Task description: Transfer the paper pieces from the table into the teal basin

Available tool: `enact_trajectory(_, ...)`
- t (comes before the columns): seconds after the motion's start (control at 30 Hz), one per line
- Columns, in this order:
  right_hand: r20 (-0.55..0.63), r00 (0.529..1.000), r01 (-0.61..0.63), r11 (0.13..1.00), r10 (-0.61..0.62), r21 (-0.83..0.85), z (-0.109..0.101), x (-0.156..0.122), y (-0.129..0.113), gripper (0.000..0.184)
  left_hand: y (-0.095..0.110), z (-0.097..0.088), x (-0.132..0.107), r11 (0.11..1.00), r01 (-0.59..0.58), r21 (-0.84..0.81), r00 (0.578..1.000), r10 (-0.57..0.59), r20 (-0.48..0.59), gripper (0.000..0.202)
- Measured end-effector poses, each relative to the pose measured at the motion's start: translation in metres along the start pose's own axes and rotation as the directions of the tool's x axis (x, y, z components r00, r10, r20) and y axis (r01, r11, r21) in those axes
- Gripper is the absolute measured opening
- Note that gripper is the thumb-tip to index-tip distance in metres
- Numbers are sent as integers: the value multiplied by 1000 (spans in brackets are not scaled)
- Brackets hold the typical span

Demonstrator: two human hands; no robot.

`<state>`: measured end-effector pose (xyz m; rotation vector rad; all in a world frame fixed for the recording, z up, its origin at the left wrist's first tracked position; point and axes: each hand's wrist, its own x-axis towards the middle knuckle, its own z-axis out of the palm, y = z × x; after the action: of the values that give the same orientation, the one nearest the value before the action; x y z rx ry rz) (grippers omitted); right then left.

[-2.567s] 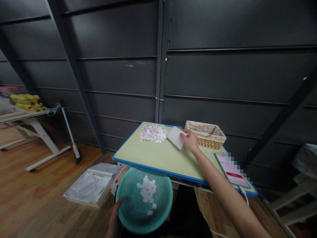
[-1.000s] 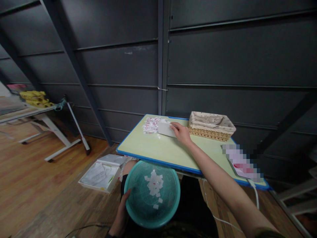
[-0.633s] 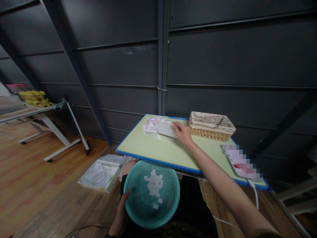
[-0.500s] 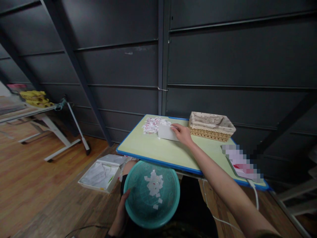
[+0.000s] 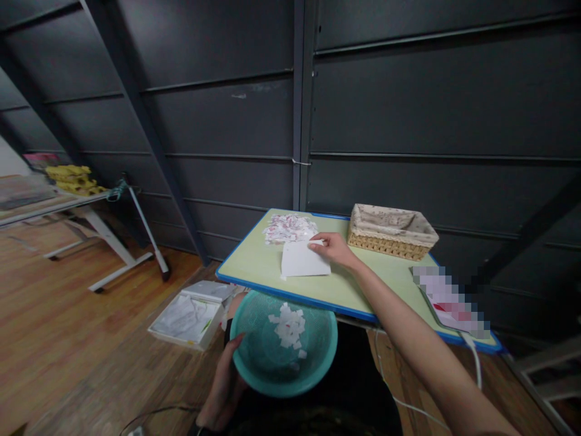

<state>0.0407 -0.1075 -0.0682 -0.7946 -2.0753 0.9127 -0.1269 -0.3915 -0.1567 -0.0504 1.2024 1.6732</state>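
Note:
My right hand (image 5: 333,249) pinches the upper right part of a white card (image 5: 304,260), which stands tilted on the light green tabletop (image 5: 258,266). Just beyond the card lies a heap of small white paper scraps (image 5: 290,229), some with reddish marks. In my lap, under the table's front edge, rests a teal plastic basket (image 5: 258,372) with a perforated wall. My left hand (image 5: 229,372) grips its left rim, the thumb over the edge. Several white paper pieces (image 5: 290,327) lie inside the basket.
A cloth-lined wicker basket (image 5: 390,245) stands at the table's back right. Near the right edge lies a blurred flat object (image 5: 449,303) with a white cable. An open white box (image 5: 186,321) is on the floor at left. Behind rises a dark panelled wall (image 5: 227,133).
My right hand has drawn the card toward the table's front, away from the scrap heap. The teal basket now sits slightly higher and tilts differently; my left hand still holds it.

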Motion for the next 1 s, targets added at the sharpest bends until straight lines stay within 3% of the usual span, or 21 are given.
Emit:
enact_trajectory(0.13, 199, 978, -77, 992, 56, 99, 5, -5, -2, 37, 7, 12, -10, 1000, 11, -22, 998, -10, 61, 61)
enact_trajectory(0.23, 360, 928, -177, 963, 94, 205, 11, -10, -4, 39, 10, 16, -16, 999, 29, -15, 998, -28, 49, 59)
enact_trajectory(0.3, 405, 910, -209, 943, 91, 258, 14, -10, -5, 41, 10, 16, -18, 999, 41, -23, 998, -40, 52, 61)
enact_trajectory(0.37, 312, 946, -190, 935, 92, 301, 15, -8, -4, 44, 11, 15, -17, 998, 57, -41, 997, -55, 52, 61)
enact_trajectory(0.43, 74, 993, -115, 949, 97, 295, 12, -3, 0, 47, 11, 15, -15, 997, 73, -40, 997, -72, 33, 59)
enact_trajectory(0.47, -76, 993, -72, 965, 94, 253, 10, 0, 2, 48, 11, 14, -14, 997, 74, -30, 997, -73, 17, 59)
enact_trajectory(0.53, -343, 938, -19, 996, 49, 89, 4, 4, 7, 46, 11, 14, -13, 999, 45, 1, 999, -45, -18, 61)
enact_trajectory(0.6, -474, 880, -11, 995, -36, -96, 0, 6, 12, 43, 9, 14, -13, 1000, -9, 27, 1000, 9, -20, 64)
enact_trajectory(0.67, -488, 864, 8, 971, -127, -240, 0, 6, 15, 38, 8, 16, -15, 998, -41, 42, 999, 41, -8, 64)
enact_trajectory(0.8, -403, 876, 58, 888, -264, -455, 7, 2, 20, 33, 8, 22, -20, 998, -47, 36, 999, 47, -10, 63)
enact_trajectory(1.0, -357, 877, 24, 773, -321, -634, 13, 2, 24, 35, 12, 20, -11, 999, 40, -10, 996, -40, -85, 65)
